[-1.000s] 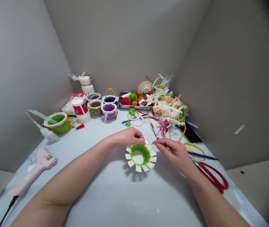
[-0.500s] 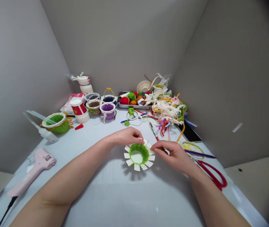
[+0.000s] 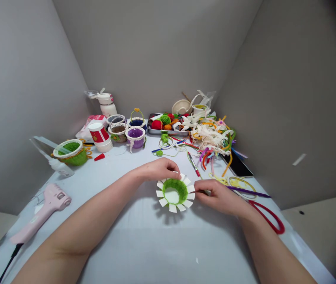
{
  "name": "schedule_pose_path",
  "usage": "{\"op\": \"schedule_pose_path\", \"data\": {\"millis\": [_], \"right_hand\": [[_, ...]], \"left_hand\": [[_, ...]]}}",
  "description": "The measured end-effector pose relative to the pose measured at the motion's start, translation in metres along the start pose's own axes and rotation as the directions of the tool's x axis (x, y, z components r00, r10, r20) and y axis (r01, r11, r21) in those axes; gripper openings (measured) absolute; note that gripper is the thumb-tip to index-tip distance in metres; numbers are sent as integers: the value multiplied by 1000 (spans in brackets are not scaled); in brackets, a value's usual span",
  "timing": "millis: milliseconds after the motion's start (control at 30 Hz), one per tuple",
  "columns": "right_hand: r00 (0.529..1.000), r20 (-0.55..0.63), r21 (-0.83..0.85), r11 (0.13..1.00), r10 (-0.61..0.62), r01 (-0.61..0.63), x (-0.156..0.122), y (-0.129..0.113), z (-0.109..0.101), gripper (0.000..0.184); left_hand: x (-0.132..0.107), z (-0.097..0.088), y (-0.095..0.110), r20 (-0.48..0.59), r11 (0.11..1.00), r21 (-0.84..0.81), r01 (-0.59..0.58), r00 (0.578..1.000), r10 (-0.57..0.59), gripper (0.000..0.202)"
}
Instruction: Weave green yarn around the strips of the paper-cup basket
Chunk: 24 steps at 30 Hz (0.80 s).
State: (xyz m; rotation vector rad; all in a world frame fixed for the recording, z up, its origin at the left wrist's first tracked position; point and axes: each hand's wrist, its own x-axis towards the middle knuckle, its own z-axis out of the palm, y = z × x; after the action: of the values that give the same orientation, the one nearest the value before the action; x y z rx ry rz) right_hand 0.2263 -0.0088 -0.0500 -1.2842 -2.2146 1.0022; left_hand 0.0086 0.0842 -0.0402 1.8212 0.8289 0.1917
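Note:
A white paper cup cut into splayed strips (image 3: 174,195), with green yarn woven round its base, rests on the white table (image 3: 144,240) in front of me. My left hand (image 3: 159,169) pinches the cup's far rim, fingers closed on a strip. My right hand (image 3: 218,195) sits just right of the cup, fingers pinched on a thin green yarn strand that runs to the weave.
Red scissors (image 3: 270,221) lie right of my right arm. A pink glue gun (image 3: 42,211) lies at the left. Finished small baskets (image 3: 126,132), a green basket (image 3: 70,152), a tray of yarn balls (image 3: 168,124) and a heap of pipe cleaners (image 3: 212,140) fill the back.
My right hand has dropped lower and drawn slightly right of the cup, pulling the strand. The left hand stays on the rim.

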Motion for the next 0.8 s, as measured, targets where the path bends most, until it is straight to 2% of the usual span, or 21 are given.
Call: {"op": "schedule_pose_path", "data": {"millis": [300, 567, 733, 800], "right_hand": [[999, -29, -29, 999, -30, 29, 6, -1, 13, 22], [997, -80, -27, 1000, -4, 2, 7, 5, 18, 21], [999, -35, 15, 1000, 25, -24, 6, 6, 11, 25], [998, -55, 46, 999, 31, -29, 5, 6, 8, 25]], "left_hand": [[-2, 3, 6, 31, 999, -35, -1, 1000, 2, 30], [0, 9, 6, -22, 995, 99, 22, 1000, -20, 26], [-1, 7, 6, -21, 999, 29, 30, 999, -30, 27], [-1, 6, 6, -10, 1000, -3, 15, 1000, -15, 26]]}}
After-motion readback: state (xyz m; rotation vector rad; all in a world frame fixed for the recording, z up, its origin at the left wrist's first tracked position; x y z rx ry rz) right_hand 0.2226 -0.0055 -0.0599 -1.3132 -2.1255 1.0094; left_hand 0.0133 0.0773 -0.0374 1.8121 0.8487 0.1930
